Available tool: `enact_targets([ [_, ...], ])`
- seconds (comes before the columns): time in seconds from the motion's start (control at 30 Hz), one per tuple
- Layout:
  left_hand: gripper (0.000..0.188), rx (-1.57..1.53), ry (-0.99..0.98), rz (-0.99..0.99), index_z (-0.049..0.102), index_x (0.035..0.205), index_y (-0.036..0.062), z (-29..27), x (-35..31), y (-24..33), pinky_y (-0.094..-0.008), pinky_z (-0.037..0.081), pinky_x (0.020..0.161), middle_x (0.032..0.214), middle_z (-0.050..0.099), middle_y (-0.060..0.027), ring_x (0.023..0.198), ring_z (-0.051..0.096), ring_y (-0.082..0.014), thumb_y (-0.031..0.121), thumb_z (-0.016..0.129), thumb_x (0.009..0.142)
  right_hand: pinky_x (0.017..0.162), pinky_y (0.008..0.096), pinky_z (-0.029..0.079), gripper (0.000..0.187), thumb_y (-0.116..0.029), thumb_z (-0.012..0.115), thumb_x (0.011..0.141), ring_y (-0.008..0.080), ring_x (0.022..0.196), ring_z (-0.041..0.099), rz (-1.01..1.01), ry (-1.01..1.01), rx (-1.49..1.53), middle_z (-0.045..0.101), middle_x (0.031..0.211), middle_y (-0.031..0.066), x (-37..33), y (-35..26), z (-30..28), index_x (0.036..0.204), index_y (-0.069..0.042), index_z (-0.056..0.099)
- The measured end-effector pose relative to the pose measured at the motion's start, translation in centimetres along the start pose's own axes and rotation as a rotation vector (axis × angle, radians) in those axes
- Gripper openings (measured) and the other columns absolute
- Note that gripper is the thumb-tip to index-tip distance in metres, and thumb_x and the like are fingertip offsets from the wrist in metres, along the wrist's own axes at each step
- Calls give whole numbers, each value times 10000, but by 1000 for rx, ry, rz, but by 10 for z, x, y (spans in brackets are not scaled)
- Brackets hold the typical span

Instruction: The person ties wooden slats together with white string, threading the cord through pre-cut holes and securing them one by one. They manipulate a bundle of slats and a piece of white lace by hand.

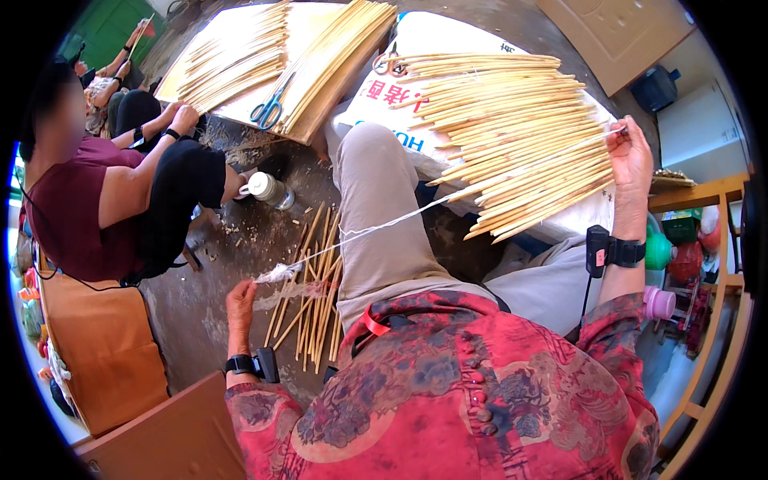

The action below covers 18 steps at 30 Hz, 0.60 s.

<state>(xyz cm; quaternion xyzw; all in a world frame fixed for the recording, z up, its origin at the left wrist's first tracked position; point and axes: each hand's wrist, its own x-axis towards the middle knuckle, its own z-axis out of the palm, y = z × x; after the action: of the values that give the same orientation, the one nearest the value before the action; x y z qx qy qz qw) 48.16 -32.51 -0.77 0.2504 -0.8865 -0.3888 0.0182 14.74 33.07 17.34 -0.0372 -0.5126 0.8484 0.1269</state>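
Note:
A white string [392, 222] stretches slantwise between my two spread hands, crossing above my knee and over a row of peeled sticks [512, 132]. My left hand [240, 308], low at the left, is closed on its loose, frayed white bunch. At the right edge of the row, my right hand [630, 156] pinches the other end between thumb and fingers. The sticks lie side by side, apparently joined into a mat, over a white printed sack [364, 120]. Red-handled scissors [390, 62] rest by the far left corner of the row.
More loose sticks [316, 280] lie on the floor beside my left knee. Another person [104, 172] sits at the left, hands on a second stick row [240, 60] on a board. Blue scissors [270, 104] lie there. A lidded jar [270, 190] stands on the floor. A wooden rack [712, 196] is at the right.

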Motion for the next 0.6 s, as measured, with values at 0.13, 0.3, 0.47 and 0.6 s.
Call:
enact_targets([
  [0.13, 208, 120, -8, -110, 636, 940, 12, -8, -14, -15, -296, 448, 684, 818, 638, -115, 740, 584, -185, 189, 613, 831, 592, 226, 499, 88, -77, 597, 851, 152, 710, 565, -40, 67, -45, 575, 773, 90, 2, -17, 8, 862, 4, 565],
  [0.3, 222, 105, -7, -119, 640, 943, 13, 5, -11, -29, -314, 460, 735, 884, 645, -148, 814, 614, -254, 196, 618, 819, 563, 231, 472, 63, -56, 594, 846, 148, 690, 543, -42, 82, -60, 562, 755, 79, 33, -31, -11, 848, -5, 558],
  [0.47, 213, 169, -34, 33, 636, 923, 4, 26, -8, -45, -351, 457, 726, 901, 627, -158, 832, 598, -300, 188, 589, 827, 528, 211, 418, 88, -53, 583, 850, 104, 620, 453, 54, -39, -30, 476, 704, 33, 42, -23, -26, 803, -29, 513],
  [0.6, 194, 147, -126, 96, 642, 902, 17, 43, -1, -8, -377, 452, 739, 884, 605, -164, 850, 573, -344, 183, 576, 827, 428, 205, 301, 166, -17, 567, 845, 80, 498, 346, -9, 184, -98, 388, 630, 5, 56, -31, -52, 731, -60, 454],
])
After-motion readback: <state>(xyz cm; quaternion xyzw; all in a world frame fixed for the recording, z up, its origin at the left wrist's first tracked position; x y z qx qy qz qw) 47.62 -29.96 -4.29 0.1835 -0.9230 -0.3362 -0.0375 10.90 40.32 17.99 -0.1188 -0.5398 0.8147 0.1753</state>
